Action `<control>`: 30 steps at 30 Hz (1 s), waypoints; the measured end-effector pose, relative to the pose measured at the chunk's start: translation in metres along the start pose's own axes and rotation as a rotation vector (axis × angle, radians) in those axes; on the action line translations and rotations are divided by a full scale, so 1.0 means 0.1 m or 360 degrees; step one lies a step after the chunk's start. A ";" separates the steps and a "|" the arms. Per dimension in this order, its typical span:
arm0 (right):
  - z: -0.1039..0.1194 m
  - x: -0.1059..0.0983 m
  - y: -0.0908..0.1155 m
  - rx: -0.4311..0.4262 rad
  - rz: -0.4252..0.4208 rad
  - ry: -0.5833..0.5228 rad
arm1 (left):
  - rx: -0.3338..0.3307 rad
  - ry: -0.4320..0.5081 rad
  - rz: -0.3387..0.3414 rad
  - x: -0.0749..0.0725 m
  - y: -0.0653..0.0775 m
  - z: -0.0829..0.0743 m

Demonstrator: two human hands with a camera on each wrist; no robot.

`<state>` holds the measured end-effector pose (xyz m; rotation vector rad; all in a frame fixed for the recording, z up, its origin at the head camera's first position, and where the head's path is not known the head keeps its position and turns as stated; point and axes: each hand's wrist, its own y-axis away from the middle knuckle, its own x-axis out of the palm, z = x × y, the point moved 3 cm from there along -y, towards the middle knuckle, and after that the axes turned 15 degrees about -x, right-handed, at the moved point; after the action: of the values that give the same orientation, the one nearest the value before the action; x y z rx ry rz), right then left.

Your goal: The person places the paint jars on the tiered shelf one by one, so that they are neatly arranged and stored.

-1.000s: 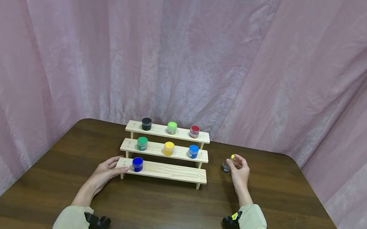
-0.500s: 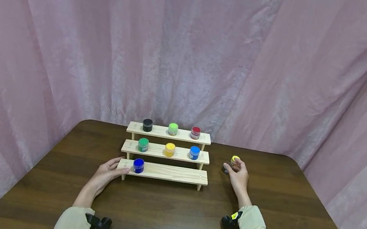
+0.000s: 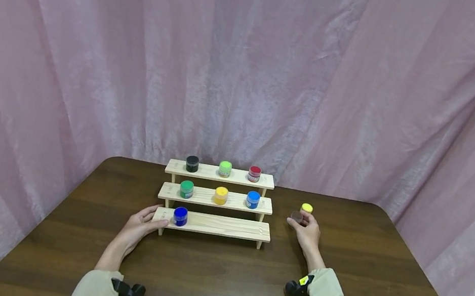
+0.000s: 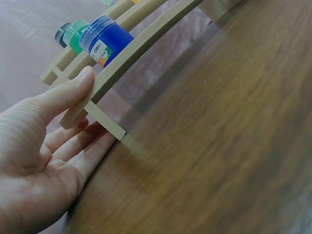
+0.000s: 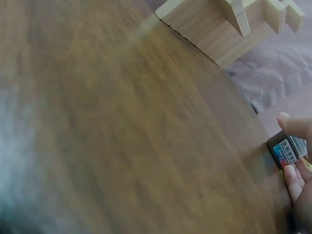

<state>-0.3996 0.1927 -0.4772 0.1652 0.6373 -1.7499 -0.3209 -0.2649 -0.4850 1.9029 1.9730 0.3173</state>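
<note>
My left hand holds the left end of a three-tier wooden rack, thumb on top of the lowest shelf and fingers below. Beside that thumb stands a dark blue paint jar. To the right of the rack, my right hand grips a brown paint jar between thumb and fingers. Its label faces the right wrist camera, where much of the hand is cut off. Just behind the fingers stands a yellow-lidded paint jar, partly hidden.
Green, golden yellow and blue jars stand on the middle shelf. Black, light green and red ones line the top shelf. A pink curtain hangs behind the brown table.
My right thumb and fingers have moved onto the brown jar, and more of the yellow lid shows behind them. My left hand keeps its hold on the rack. The head view has shifted slightly.
</note>
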 end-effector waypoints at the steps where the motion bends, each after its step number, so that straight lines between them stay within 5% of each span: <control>1: 0.00 0.00 0.00 -0.0004 0.0011 0.0018 | 0.0007 0.0000 -0.0002 0.00 0.00 0.00; 13: 0.01 -0.01 -0.01 -0.0017 0.0050 0.0068 | -0.0007 -0.0031 -0.0014 -0.01 0.01 0.00; 30: -0.02 -0.05 0.02 0.0100 -0.0163 -0.0206 | -0.0006 -0.0028 -0.0037 0.00 -0.03 0.04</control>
<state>-0.3968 0.1979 -0.4775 0.0627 0.5046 -1.8640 -0.3216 -0.2655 -0.4897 1.8730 1.9800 0.2966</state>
